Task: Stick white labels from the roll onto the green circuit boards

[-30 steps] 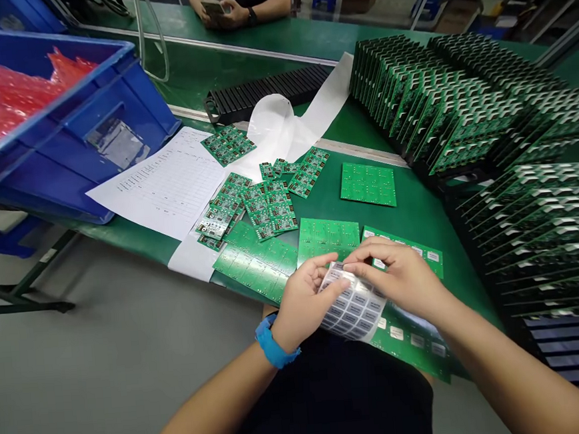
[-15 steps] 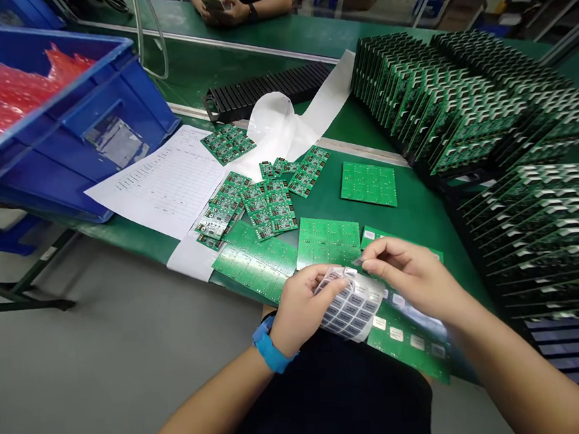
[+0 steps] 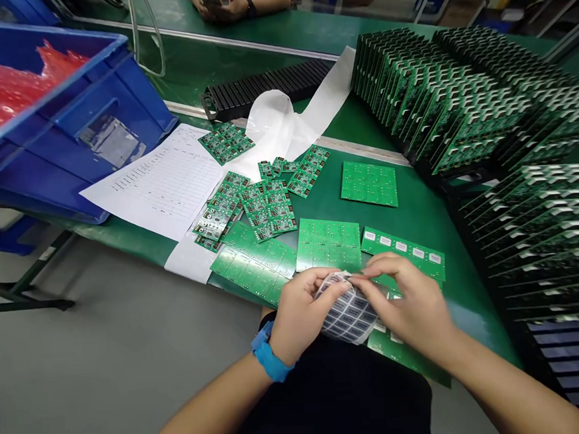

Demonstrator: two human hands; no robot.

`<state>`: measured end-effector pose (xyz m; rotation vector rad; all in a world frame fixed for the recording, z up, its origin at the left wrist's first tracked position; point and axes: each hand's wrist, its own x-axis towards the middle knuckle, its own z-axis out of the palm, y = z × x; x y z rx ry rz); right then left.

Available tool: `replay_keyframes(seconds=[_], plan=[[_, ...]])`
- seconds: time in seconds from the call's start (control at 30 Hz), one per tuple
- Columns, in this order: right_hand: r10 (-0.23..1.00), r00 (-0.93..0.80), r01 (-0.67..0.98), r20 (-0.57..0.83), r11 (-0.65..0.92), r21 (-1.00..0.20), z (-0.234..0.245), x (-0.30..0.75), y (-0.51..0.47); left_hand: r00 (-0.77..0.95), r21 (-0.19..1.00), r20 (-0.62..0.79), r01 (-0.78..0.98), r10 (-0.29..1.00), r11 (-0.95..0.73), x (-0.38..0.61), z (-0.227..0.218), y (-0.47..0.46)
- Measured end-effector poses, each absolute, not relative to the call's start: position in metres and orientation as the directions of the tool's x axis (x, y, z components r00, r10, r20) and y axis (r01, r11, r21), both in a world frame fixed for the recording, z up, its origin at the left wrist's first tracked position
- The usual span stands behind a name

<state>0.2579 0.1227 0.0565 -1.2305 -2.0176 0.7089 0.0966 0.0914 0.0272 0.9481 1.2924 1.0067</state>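
My left hand [image 3: 302, 313] grips a bent sheet of stickers [image 3: 345, 319] between thumb and fingers, with dark rectangular labels in rows. At the sheet's upper right edge, my right hand [image 3: 408, 294] pinches with thumb and forefinger; a loose label there is too small to make out. Under and beside my right hand lie green circuit boards. One board [image 3: 423, 262] bears a row of white stickers; another [image 3: 405, 355] is partly covered by my hand and the sheet. Just beyond my left hand are two bare green panels, a board [image 3: 327, 241] and another board [image 3: 255, 260].
Racks of upright circuit boards [image 3: 440, 98] line the right side. Small populated boards [image 3: 268, 205], a printed form [image 3: 161, 183] and white film [image 3: 272, 121] lie left of centre. A blue crate [image 3: 124, 89] holds red plastic. Across the bench, a person's hands [image 3: 225, 5] hold a phone.
My right hand has moved left and in to the sheet's upper edge, uncovering the stickered board behind it. My left hand still holds the sheet in nearly the same place.
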Motion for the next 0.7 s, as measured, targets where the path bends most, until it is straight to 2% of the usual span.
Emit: replay_keyframes(seconds=[0.07, 0.13, 0.33, 0.47, 0.6, 0.7], plan=[[0.955, -0.269, 0.448, 0.122, 0.236, -0.862, 0.056, 0.262, 0.140, 0.040, 0.943, -0.324, -0.066, 0.945, 0.326, 0.095, 0.026, 0.091], [0.964, -0.265, 0.394, 0.002, 0.111, -0.912, 0.052, 0.267, 0.169, 0.057, 0.939, -0.336, -0.055, 0.940, 0.339, 0.094, 0.025, 0.090], [0.887, -0.408, 0.640, -0.214, 0.111, -0.761, 0.023, 0.271, 0.237, 0.043, 0.952, -0.205, 0.243, 0.978, 0.189, 0.094, 0.028, 0.090], [0.867, -0.447, 0.652, -0.220, 0.147, -0.744, 0.014, 0.271, 0.238, 0.072, 0.934, -0.085, 0.354, 0.994, 0.055, 0.094, 0.027, 0.093], [0.871, -0.453, 0.658, -0.187, 0.185, -0.730, 0.012, 0.269, 0.234, 0.109, 0.909, -0.047, 0.416, 0.993, -0.002, 0.095, 0.020, 0.097], [0.881, -0.463, 0.714, -0.094, 0.309, -0.628, 0.011, 0.265, 0.227, 0.137, 0.890, -0.049, 0.455, 0.989, -0.019, 0.095, 0.016, 0.101]])
